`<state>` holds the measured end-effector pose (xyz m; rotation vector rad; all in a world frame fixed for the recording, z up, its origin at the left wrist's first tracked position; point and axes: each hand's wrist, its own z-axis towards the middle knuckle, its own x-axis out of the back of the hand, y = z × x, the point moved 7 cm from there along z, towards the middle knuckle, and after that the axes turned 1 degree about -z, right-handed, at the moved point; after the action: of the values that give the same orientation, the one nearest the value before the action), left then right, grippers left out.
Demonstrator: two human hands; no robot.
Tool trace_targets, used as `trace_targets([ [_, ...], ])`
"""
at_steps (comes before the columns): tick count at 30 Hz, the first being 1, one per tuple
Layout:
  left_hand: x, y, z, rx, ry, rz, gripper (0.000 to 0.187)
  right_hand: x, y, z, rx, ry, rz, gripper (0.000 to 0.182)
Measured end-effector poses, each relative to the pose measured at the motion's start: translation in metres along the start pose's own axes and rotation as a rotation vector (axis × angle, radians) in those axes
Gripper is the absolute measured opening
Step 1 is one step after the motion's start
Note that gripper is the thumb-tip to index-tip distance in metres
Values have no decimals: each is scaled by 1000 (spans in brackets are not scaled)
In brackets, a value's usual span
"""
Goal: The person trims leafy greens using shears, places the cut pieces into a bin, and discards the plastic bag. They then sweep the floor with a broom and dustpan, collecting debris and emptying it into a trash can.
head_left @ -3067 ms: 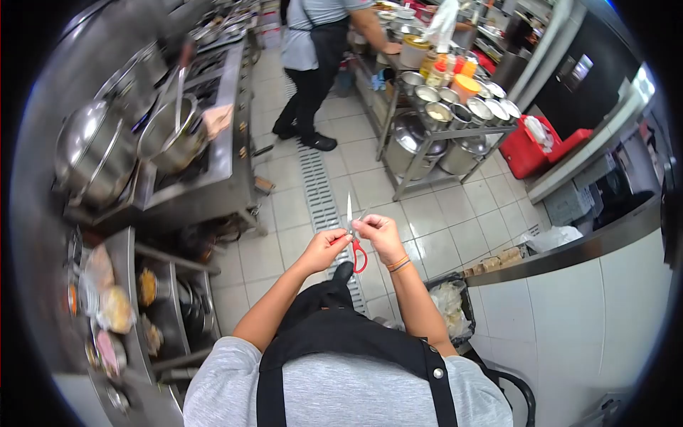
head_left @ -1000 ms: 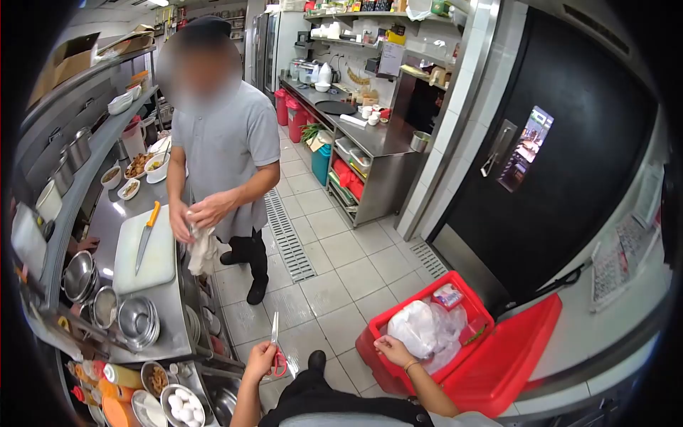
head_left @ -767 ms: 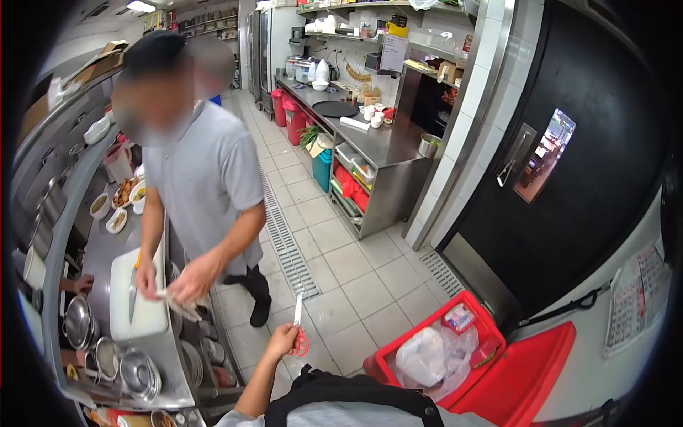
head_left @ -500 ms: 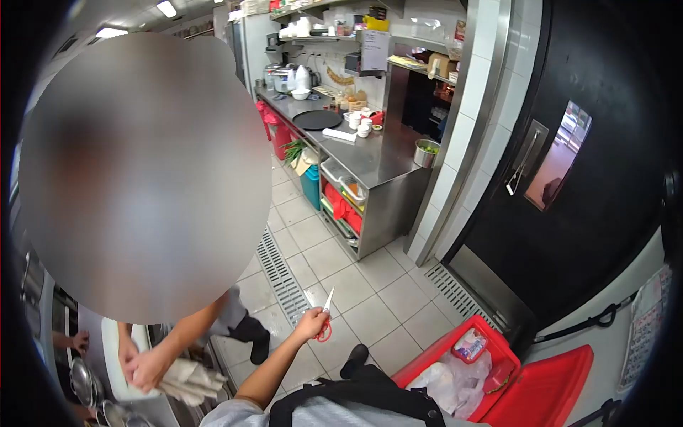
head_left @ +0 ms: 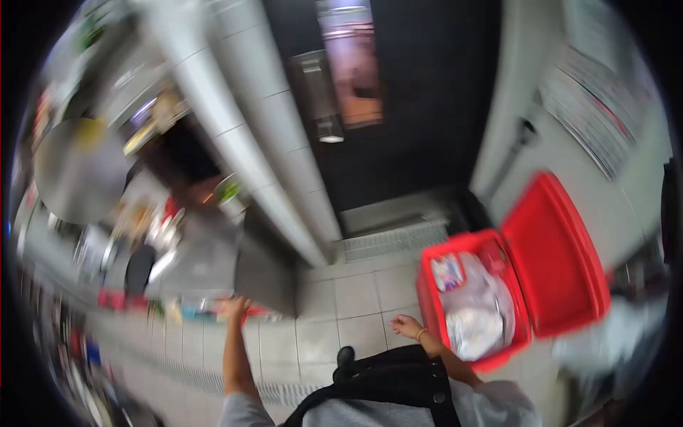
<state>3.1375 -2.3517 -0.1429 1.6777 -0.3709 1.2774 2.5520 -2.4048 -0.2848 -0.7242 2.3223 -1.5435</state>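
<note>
My left hand (head_left: 233, 307) reaches out in front of the steel counter, smeared by motion. Its fingers are closed on scissors, of which only a bit of the red handle (head_left: 246, 313) shows; the blades cannot be made out. My right hand (head_left: 407, 326) hangs low in front of me, just left of the red bin (head_left: 425, 299) and apart from it. Its fingers are loosely curled in, with nothing visible in them. Inside the open bin lie clear plastic bags (head_left: 475, 329) and a printed packet (head_left: 447, 272).
The bin's raised red lid (head_left: 555, 263) leans to the right. Ahead is a black door (head_left: 427, 92) with a narrow window. On the left, a steel counter (head_left: 199, 260) carries blurred items and a pot with greens (head_left: 231, 196). A floor grate (head_left: 395, 240) runs before the door.
My view has swung right, towards the door and bin. The co-worker beside the left worktop has left the view. My right hand has come into sight; my left still holds the scissors.
</note>
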Motion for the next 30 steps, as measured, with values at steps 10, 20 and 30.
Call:
trace_targets([
  [10,-61,52,125,-128,72,-196,49,-1,196,-364,-1307,985,18,49],
  [20,-277,210,-118,-553,-631,101,47,-245,337,-467,-961,991,780,31],
  [30,-533,460,-417,-1232,-1175,469,49,-112,450,-604,-972,1296,813,45],
])
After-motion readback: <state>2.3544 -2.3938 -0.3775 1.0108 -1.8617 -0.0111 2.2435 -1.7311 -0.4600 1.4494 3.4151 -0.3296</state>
